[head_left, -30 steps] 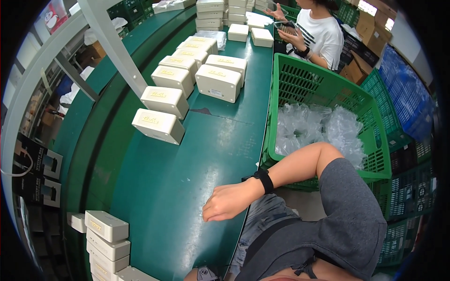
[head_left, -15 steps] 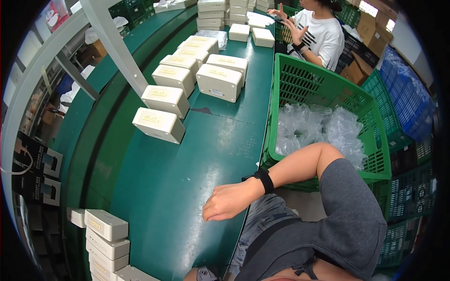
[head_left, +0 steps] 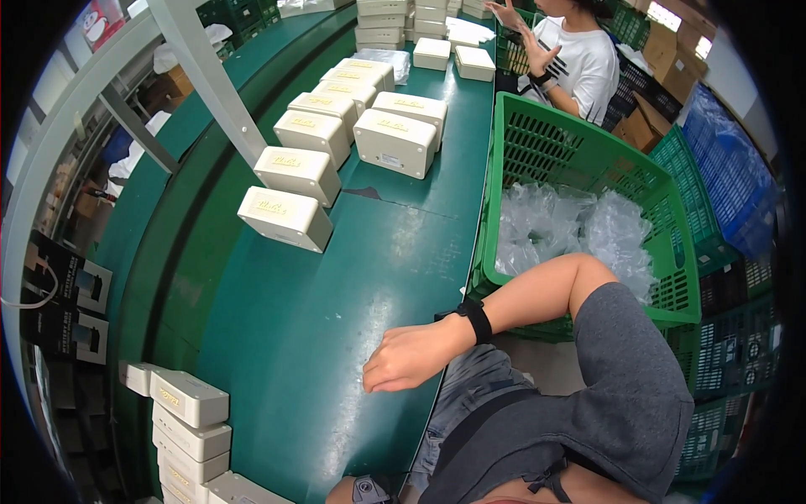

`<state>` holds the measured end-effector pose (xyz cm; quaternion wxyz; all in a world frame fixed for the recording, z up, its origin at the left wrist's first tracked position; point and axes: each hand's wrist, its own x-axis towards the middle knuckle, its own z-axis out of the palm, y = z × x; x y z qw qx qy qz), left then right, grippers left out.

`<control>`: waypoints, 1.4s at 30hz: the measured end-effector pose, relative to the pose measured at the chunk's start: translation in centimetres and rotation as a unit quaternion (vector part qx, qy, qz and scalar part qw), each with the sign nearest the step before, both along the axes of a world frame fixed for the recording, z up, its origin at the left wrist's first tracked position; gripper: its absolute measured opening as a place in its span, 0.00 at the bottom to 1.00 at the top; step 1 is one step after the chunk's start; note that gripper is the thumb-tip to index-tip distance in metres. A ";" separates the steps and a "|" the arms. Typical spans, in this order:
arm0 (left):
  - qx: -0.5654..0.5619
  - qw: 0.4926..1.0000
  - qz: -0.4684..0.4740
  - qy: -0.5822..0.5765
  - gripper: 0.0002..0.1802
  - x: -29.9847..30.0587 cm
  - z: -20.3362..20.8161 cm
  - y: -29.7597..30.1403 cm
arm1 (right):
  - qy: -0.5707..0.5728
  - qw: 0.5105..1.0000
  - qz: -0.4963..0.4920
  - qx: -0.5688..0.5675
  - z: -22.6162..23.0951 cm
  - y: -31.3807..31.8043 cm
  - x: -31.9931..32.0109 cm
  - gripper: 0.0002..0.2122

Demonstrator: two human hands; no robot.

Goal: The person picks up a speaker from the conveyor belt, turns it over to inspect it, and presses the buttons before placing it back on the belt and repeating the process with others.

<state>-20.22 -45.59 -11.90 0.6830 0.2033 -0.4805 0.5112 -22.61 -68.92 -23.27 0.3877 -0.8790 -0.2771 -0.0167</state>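
My right hand (head_left: 410,357) rests over the green tabletop (head_left: 277,336), its fingers curled into a loose fist. Nothing shows in it, and a black band circles its wrist. Only a sliver of my left hand (head_left: 340,491) appears at the lower edge, beside a small dark device on the wrist; its fingers are out of sight. Ahead stand two rows of cream boxes with gold lettering, the nearest cream box (head_left: 284,220) well apart from my right hand. At the lower left rises a stack of similar boxes (head_left: 191,433).
A green crate (head_left: 684,277) holding clear plastic bags (head_left: 571,223) stands at the right, beneath my right forearm. Across the table's far right, a person in a white shirt (head_left: 579,63) has both hands raised. A grey metal post (head_left: 210,84) rises at the left.
My right hand keeps its place and its loose fist. The boxes sit very slightly higher in the picture, as the view has tilted a little. The other person's raised hands have shifted slightly.
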 end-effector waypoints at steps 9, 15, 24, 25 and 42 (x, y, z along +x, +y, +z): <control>0.006 1.000 0.002 -0.003 0.13 -0.2 0.1 0.8 | -0.002 1.000 0.001 -0.005 0.0 0.3 -0.1 0.06; 0.006 1.000 -0.006 0.000 0.13 0.0 -0.3 0.6 | 0.006 1.000 -0.007 -0.002 -0.4 -0.2 -0.3 0.06; -0.001 1.000 0.010 -0.013 0.12 -0.3 0.0 2.2 | 0.026 0.999 0.004 -0.025 0.4 0.2 0.1 0.07; -0.001 1.000 0.011 -0.017 0.12 -0.5 0.1 2.3 | 0.029 0.999 0.003 -0.028 0.4 0.3 0.0 0.07; -0.281 0.914 -0.253 -0.144 0.10 2.0 7.3 3.5 | 0.014 0.999 -0.046 -0.025 1.9 0.6 1.8 0.07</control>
